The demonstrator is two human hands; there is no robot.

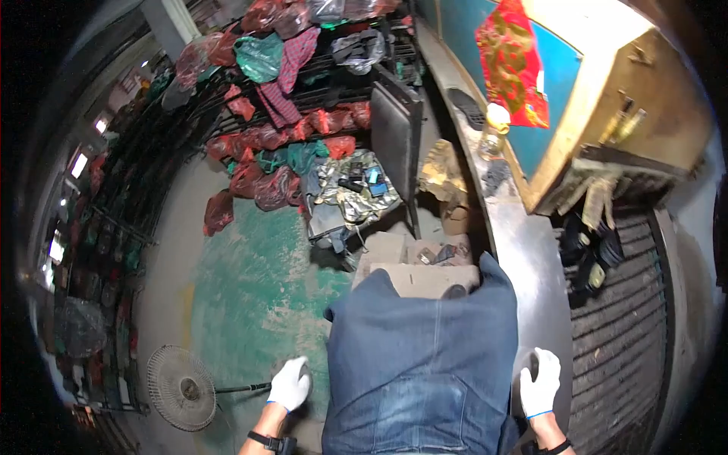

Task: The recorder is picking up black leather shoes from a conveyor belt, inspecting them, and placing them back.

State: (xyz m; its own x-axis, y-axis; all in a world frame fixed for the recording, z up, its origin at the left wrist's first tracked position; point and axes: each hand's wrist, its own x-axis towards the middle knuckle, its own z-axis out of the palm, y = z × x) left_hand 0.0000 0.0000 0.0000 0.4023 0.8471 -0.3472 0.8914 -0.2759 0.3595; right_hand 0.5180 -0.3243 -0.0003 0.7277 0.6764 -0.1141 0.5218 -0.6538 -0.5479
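The metal worktop [531, 258] is taken as the landmark; it runs away from the person along the right side, below a blue-fronted cabinet [561, 68] with a red printed cloth [512, 64] hung on it.

The right hand [540, 383], in a white glove, is laid on the near end of the worktop, by its front edge. Its fingers [547, 364] are held together and curled slightly over the surface; nothing is seen pinched in them, though what lies under the palm cannot be told. The left hand [290, 384], also gloved in white, is held well to the left of the worktop, above the green-painted floor [250, 280]. Its fingers are loosely curled, and whether they close on anything cannot be told. A thin dark rod [243, 389] reaches from just beside this hand to a round wire fan guard [180, 388] lying farther left on the floor; whether the hand touches the rod is not clear.

Between the hands, the person's denim-clad front [425, 364] is seen. Beyond it, left of the worktop, cardboard boxes [413, 273] and a dark upright panel [396, 136] are stacked, with red and green bags [265, 144] heaped against racks behind.

For a good hold, the right hand is best kept flat and steady on the worktop as a brace, judging by its place at the edge. The rod would be better gripped close to the guard than at its free end, since a long thin stem is likely to swing. The gloves are likely to dull the feel, so a firm, full closing of the fingers is advised.
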